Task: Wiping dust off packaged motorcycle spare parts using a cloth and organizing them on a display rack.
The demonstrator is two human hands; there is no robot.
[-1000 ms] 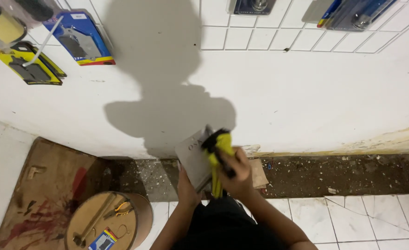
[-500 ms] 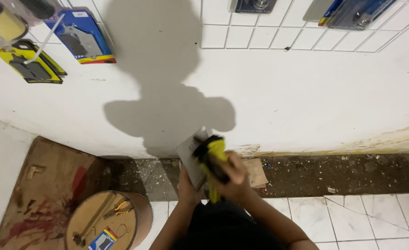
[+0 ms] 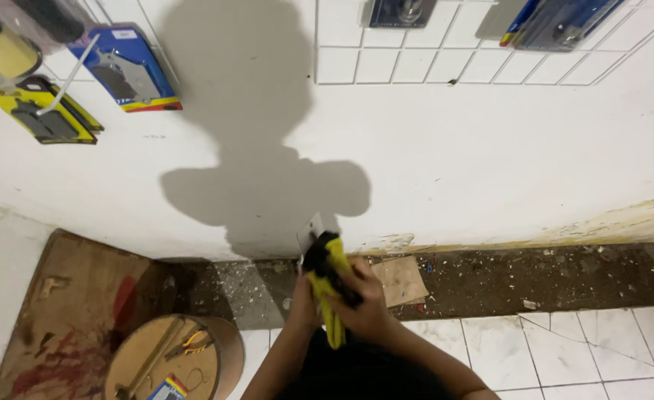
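Both my hands are raised in front of me, close to the base of the white wall. My right hand (image 3: 369, 304) grips a yellow and black hand tool (image 3: 327, 285), which points up and slightly left. My left hand (image 3: 302, 302) sits behind it, mostly hidden, and holds a small flat white plate (image 3: 310, 232). Only the plate's upper corner shows above the tool. The tool's black head rests against the plate.
A strip of dirt and rubble (image 3: 534, 274) runs along the wall base, with a cardboard scrap (image 3: 403, 280) on it. A round wooden stool (image 3: 165, 355) with small tools stands lower left beside a stained wooden board (image 3: 68, 296). Packaged tools (image 3: 127, 70) hang on the wall.
My hands have shifted slightly left and up. The white plate has turned and is now mostly hidden behind the yellow tool, which has swung more upright.
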